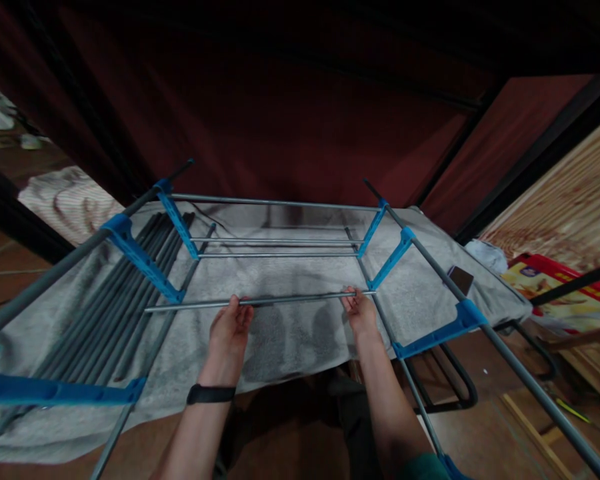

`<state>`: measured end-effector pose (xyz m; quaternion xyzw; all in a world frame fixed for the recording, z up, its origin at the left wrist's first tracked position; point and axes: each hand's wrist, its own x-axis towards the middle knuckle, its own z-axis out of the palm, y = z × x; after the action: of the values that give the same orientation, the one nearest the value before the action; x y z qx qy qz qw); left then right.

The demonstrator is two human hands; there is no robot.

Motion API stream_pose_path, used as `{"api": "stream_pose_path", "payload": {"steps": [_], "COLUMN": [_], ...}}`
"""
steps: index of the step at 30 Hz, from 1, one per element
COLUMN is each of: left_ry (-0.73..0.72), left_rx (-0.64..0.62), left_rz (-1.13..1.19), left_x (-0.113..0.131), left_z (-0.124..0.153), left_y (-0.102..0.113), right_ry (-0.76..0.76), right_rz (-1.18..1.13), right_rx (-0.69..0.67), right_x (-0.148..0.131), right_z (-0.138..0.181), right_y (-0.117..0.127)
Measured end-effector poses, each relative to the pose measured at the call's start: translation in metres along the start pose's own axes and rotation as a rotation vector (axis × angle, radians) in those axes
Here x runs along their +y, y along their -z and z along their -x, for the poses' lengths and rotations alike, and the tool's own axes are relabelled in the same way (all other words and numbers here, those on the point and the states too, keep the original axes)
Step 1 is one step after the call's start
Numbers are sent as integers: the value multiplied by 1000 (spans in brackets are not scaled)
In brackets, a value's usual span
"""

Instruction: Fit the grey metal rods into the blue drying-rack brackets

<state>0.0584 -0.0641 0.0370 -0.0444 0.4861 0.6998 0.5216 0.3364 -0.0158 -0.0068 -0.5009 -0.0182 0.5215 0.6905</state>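
Observation:
A thin grey metal tube (290, 299) runs level between my hands, inside a frame of grey poles and blue plastic brackets. My left hand (231, 320) pinches it left of its middle, and my right hand (359, 308) grips it near its right end. That right end lies beside a blue bracket (389, 261) on the right side; I cannot tell whether it is seated. The left end passes just below another blue bracket (143, 259). Similar crossbars (280, 254) span the frame farther back.
Several loose grey tubes (115, 300) lie side by side on the grey cloth (290, 347) at the left. A small dark box (461, 280) rests on the cloth at the right. Beyond it stands a red and yellow carton (555, 287). A dark red panel (280, 133) rises behind the frame.

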Motion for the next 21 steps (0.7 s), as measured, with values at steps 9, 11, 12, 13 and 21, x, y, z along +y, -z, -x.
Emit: {"api": "stream_pose_path", "payload": {"steps": [9,11,12,13,21], "left_ry": [-47,-69,-81,-93,-451], "left_rx": [-57,-45,-36,-24,-79], "left_rz": [18,25,25,25,-13], "left_x": [1,-1,-2,-3,0], "left_z": [7,6,6,5,4], "left_y": [3,2,1,0,-3], "right_ry": [-22,-22,-22,-24,-4], "right_rz": [28,45,46,43,-3], "right_rx": [19,25,20,19,118], "right_x": [-2,-5,-6,-8,-19], "right_z": [-8,-10,-11,-12,-18], "right_y": [7,10,11,12,16]}}
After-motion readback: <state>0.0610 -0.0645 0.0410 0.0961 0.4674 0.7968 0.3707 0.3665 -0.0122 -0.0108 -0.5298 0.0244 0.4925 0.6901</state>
